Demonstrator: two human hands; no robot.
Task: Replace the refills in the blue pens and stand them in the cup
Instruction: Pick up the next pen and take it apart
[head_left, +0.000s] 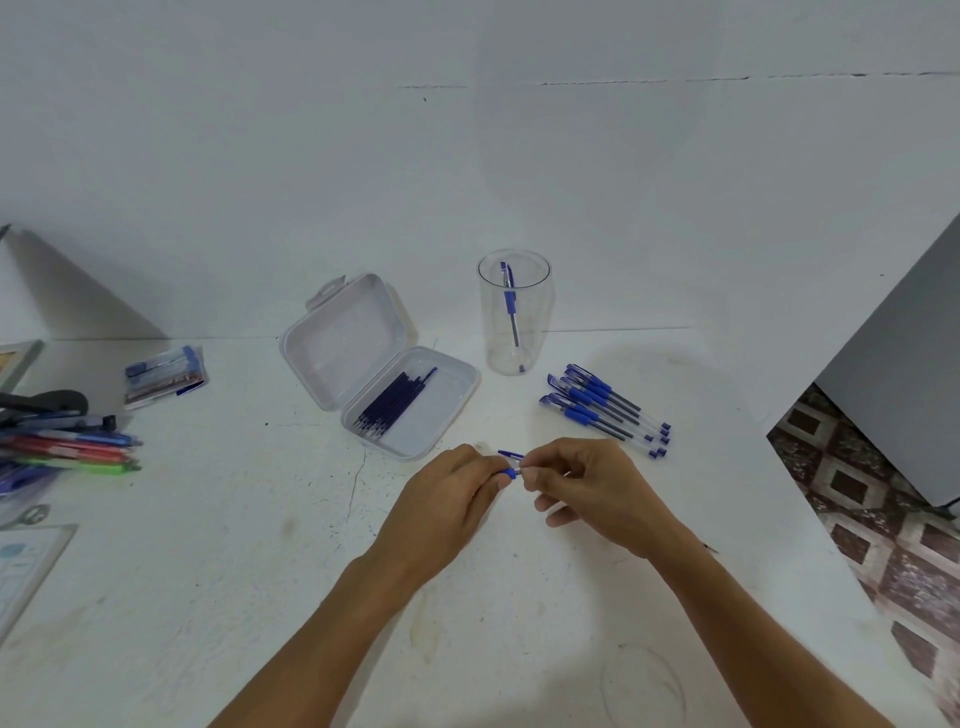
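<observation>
Blue pen (511, 470) held between both hands, low over the counter (260, 545).
The pen is pinched at either end by the curled fingers of the left hand (452, 499) and the right hand (592, 488). Refills (397, 400) are kept in the open case (332, 353). One finished pen (510, 301) is stood in the cup (537, 322), and loose pens (605, 408) are laid beside it.

No text can be read; print on the packet (165, 375) and card (26, 566) is blurred.

Clutter at the edges of a white table (208, 571)

At the left edge lie a bundle of coloured pens (78, 449), a plastic packet (165, 375) farther back and a laminated sheet (26, 566) nearer. On the right, a grey cabinet (893, 374) stands on a patterned tiled floor (883, 519).
</observation>
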